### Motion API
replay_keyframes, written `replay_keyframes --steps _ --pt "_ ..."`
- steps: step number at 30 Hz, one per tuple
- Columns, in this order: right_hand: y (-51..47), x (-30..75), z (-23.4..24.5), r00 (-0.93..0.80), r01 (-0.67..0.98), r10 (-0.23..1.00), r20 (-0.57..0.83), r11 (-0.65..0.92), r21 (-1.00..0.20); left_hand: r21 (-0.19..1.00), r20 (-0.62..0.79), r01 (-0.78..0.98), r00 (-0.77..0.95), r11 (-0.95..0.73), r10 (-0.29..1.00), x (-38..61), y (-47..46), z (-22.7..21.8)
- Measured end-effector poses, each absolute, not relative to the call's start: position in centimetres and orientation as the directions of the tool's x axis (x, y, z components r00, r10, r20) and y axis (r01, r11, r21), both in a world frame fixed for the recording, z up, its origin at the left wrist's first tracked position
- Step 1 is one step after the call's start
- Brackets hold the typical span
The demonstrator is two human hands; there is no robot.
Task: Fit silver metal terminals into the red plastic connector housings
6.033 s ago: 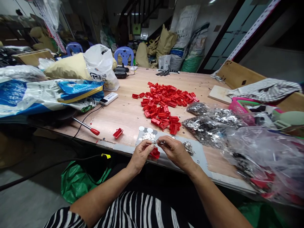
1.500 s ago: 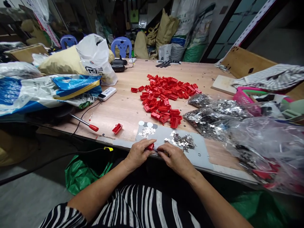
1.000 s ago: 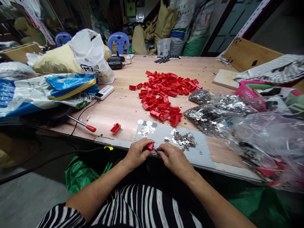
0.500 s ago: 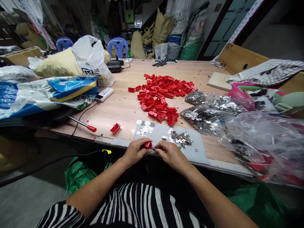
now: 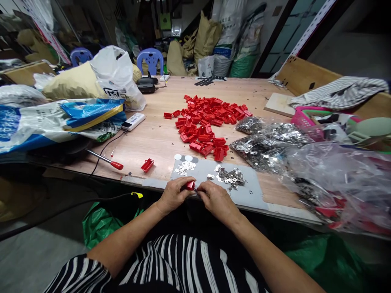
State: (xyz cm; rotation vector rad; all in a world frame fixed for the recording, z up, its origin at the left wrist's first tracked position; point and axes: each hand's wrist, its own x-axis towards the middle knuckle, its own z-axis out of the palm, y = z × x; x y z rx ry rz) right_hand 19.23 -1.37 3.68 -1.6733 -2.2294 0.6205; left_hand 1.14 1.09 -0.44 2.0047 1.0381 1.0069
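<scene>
Pinched between thumb and fingers, the left hand (image 5: 173, 196) grips a small red plastic housing (image 5: 191, 185), while the right hand (image 5: 218, 199) meets it from the other side, its fingertips pressed together at the housing's end on something too small to tell. Bracing the hands against each other steadies such fine work. The glossy, boxy housing sits between the hands, over the near edge of a grey sheet (image 5: 247, 194). Silver metal pieces (image 5: 230, 177) lie at one o'clock, a heap of red housings (image 5: 204, 122) at twelve, and one loose red housing (image 5: 147, 165) at ten.
</scene>
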Motion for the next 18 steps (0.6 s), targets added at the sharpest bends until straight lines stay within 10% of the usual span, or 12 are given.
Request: replay_keyframes --steps 6,18 --pt "-1.2 20.4 3.6 -0.359 0.729 0.933 0.01 0.287 -0.621 0.809 0.33 0.315 0.456 -0.497 0.827 0.6 1.3 -0.4" --pt "-1.4 18.5 3.9 -0.327 0.867 0.943 -0.06 0.274 -0.417 0.809 0.359 0.3 0.43 -0.506 0.828 1.0 1.1 -0.5"
